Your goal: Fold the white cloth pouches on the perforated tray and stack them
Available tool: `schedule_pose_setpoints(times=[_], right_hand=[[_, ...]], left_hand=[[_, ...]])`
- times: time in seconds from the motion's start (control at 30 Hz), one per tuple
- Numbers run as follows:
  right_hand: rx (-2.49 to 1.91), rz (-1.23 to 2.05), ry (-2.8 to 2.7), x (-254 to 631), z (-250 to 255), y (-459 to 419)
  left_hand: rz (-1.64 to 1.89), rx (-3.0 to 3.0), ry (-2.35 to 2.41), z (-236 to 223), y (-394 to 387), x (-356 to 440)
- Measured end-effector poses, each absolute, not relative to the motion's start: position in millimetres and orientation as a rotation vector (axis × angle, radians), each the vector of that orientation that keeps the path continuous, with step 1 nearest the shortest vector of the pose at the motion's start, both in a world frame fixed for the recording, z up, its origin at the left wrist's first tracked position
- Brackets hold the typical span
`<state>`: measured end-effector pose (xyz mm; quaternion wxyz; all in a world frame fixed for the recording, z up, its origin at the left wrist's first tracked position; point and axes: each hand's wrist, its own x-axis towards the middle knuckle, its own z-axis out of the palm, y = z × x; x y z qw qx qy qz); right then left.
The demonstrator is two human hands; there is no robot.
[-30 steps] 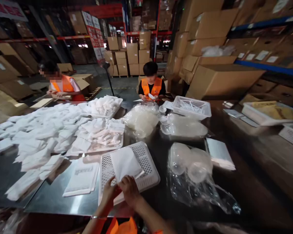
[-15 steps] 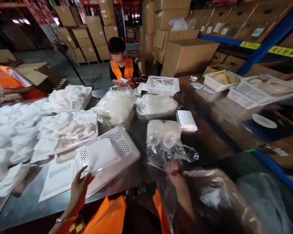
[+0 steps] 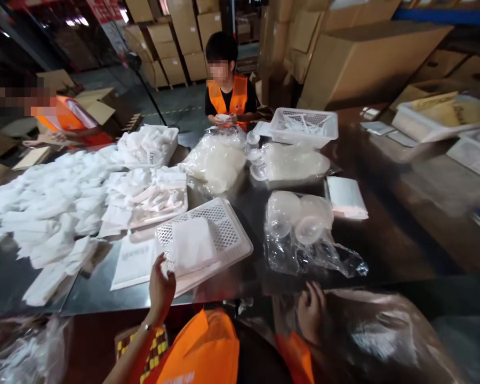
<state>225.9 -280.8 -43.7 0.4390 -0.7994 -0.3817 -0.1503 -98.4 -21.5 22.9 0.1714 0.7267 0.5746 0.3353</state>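
My left hand [image 3: 161,288] rests at the near edge of a white perforated tray [image 3: 234,242], fingers on the white flat packet [image 3: 192,244] that lies in it. Low on the right, my right hand [image 3: 310,312] is curled on the rim of a large clear plastic bag [image 3: 380,336] that hangs below the table edge. A clear bag of round plastic lids [image 3: 304,229] lies on the metal table [image 3: 240,277] just beyond that hand.
White packets [image 3: 60,208] are heaped over the left of the table, with a flat printed packet [image 3: 134,261] by the tray. Two people in orange vests [image 3: 228,96] work at the far side. Baskets [image 3: 304,125], bagged lids and cardboard boxes stand behind and right.
Both hands were together on the packet in the tray. My right hand has left it and gone down right to the large clear bag; the view swung right, then back.
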Motion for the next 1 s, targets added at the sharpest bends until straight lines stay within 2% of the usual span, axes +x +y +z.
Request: schedule_pose_setpoints(times=[0.17,0.3,0.53,0.7,1.0], right_hand=[[-1.614,-0.245,-1.832,230,-15,-168],[-1.277,-0.258,-2.242,218,4,-88],[-1.020,-0.330,-2.469,209,-9,-34],[-0.893,-0.389,-2.548,203,-10,-25],[-0.855,-0.360,-2.575,186,-22,-25]], left_hand=[[0.452,2.862,0.940,30,28,-97],[0.120,3.099,0.485,25,42,-101],[0.211,3.195,0.346,11,35,-104],[0.362,3.204,0.321,12,33,-93],[0.370,3.177,0.417,-3,42,-91]])
